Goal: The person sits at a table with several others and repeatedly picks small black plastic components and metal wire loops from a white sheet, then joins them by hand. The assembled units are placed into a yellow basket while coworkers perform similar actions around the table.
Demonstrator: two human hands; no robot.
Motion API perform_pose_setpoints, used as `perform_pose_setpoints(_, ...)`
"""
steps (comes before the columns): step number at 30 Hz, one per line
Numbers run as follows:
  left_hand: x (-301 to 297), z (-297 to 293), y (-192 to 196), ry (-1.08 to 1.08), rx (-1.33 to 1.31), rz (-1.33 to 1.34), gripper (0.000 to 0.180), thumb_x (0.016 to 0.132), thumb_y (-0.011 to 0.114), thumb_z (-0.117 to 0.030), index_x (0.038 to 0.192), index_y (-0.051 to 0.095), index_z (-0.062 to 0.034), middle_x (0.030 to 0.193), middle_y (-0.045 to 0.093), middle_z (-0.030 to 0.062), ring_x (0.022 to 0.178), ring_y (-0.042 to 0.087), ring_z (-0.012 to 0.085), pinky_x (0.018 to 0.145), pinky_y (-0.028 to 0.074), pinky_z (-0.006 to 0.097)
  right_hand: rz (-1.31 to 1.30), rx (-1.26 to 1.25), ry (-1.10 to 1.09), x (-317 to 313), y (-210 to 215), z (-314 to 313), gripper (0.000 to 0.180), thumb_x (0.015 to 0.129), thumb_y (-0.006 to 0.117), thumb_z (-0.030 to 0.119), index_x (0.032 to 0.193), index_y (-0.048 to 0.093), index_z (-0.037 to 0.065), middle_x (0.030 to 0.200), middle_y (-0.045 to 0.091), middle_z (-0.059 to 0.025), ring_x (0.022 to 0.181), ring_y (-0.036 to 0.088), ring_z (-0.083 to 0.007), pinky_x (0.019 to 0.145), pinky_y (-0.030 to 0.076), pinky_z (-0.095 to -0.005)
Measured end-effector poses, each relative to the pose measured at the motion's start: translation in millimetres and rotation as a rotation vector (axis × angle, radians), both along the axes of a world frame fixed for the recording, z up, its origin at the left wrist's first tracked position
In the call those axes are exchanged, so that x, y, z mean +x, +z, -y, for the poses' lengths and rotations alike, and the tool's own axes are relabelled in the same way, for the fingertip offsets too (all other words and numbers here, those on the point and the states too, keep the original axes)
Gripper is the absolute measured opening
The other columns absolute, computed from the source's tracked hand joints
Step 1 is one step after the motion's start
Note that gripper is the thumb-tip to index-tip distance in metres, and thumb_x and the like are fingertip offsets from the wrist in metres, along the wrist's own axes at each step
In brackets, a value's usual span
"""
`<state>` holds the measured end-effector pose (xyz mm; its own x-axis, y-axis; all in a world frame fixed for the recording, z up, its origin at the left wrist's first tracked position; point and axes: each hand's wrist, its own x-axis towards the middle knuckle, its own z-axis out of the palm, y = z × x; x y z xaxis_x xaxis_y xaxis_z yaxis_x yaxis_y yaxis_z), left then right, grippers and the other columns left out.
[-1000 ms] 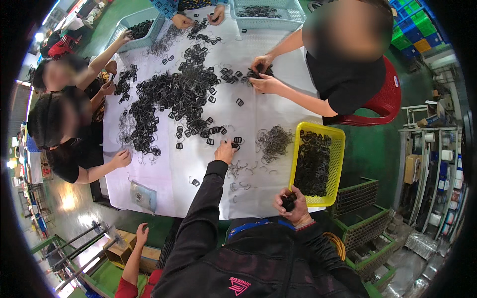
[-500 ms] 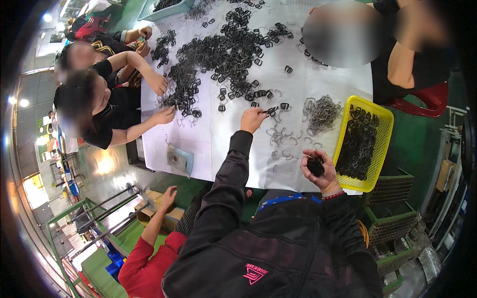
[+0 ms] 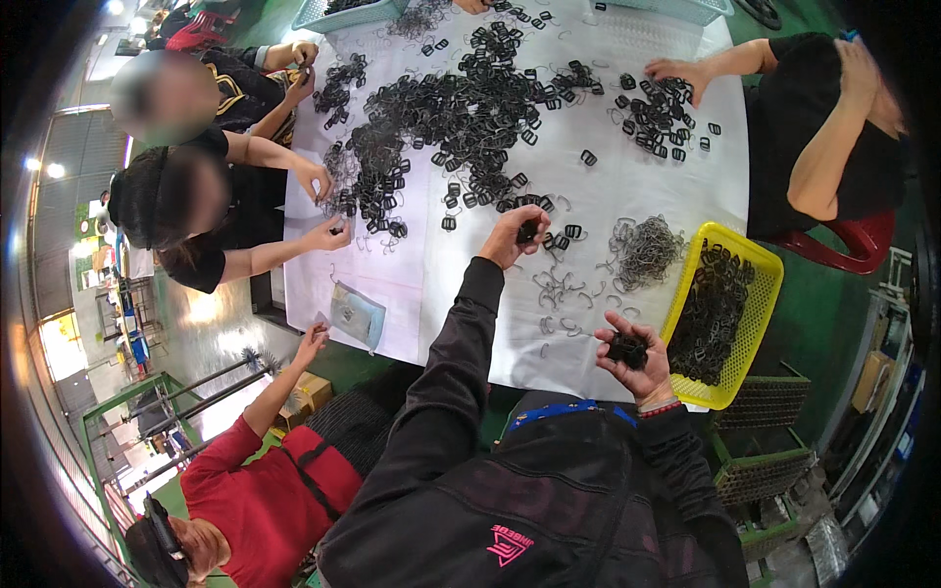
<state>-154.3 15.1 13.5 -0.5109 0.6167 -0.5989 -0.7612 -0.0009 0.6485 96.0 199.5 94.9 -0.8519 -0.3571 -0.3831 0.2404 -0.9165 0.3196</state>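
**A:** Where are my hands right now?

**B:** From the head view, your left hand [image 3: 512,235] is stretched out over the white table [image 3: 676,196], fingers pinched around a small black buckle [image 3: 527,231] at the near fringe of the big heap of black buckles [image 3: 461,118]. I'd judge it is reaching there because that is where loose pieces lie closest to you.

**A:** And my right?

**B:** Your right hand [image 3: 627,355] sits close to your body at the table's near edge, palm up, fingers curled loosely around a dark clump of parts [image 3: 627,347]. Kept low and cupped like that, it seems to serve as a holding place.

**A:** What about the containers?

**B:** A yellow basket [image 3: 760,269] stands at the near right corner, just beside your right hand, well filled with black buckles. A tangle of thin wire clips [image 3: 645,250] lies on the cloth between the basket and your left hand. At the far edge are pale mesh trays [image 3: 338,18]; the left one holds dark parts. Other people's hands work the heap from the left and far right.
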Motion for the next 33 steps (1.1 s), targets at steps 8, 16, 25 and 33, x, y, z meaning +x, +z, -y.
perform_pose_setpoints(8, 53, -22, -89, -0.402, -1.079, -0.979, 0.035, 0.078, 0.067, -0.036, 0.09, 0.06, -0.004, 0.081, 0.065, 0.0155, 0.085, 0.061, 0.0361, 0.072, 0.046, 0.045, 0.278, 0.214, 0.039, 8, 0, 0, 0.05, 0.089, 0.04, 0.026, 0.129, 0.044, -0.004, 0.111, 0.058, -0.0244, 0.088, 0.06, -0.036, 0.081, 0.051, -0.0435)
perform_pose_setpoints(16, 33, 10, -39, -0.007, -0.312, -0.049, 0.024, 0.085, 0.06, -0.03, 0.074, 0.05, -0.0102, 0.062, 0.043, -0.0044, 0.057, 0.047, 0.0064, 0.04, 0.03, 0.019, 0.142, 0.364, 0.074, 10, 4, -5, 0.034, 0.091, 0.042, 0.028, 0.089, 0.058, -0.002, 0.079, 0.054, -0.0139, 0.065, 0.052, -0.0235, 0.047, 0.044, -0.0289)
perform_pose_setpoints(25, 30, -27, -27, -0.258, -0.298, -0.404, 0.022, 0.079, 0.063, -0.021, 0.093, 0.057, -0.0046, 0.079, 0.057, 0.0062, 0.065, 0.058, 0.0211, 0.048, 0.044, 0.03, -0.017, 0.398, 0.172, 10, 4, -5, 0.032, 0.096, 0.041, 0.03, 0.08, 0.05, 0.004, 0.073, 0.05, -0.0095, 0.061, 0.051, -0.0199, 0.038, 0.037, -0.0226)
perform_pose_setpoints(33, 67, -50, -68, -0.657, -0.944, -1.238, 0.031, 0.078, 0.068, -0.024, 0.095, 0.05, -0.0055, 0.093, 0.059, 0.0128, 0.083, 0.063, 0.0319, 0.066, 0.05, 0.041, 0.125, 0.487, 0.221, 17, -1, -3, 0.032, 0.097, 0.042, 0.036, 0.094, 0.052, 0.006, 0.079, 0.054, -0.0082, 0.066, 0.054, -0.019, 0.045, 0.039, -0.0251)
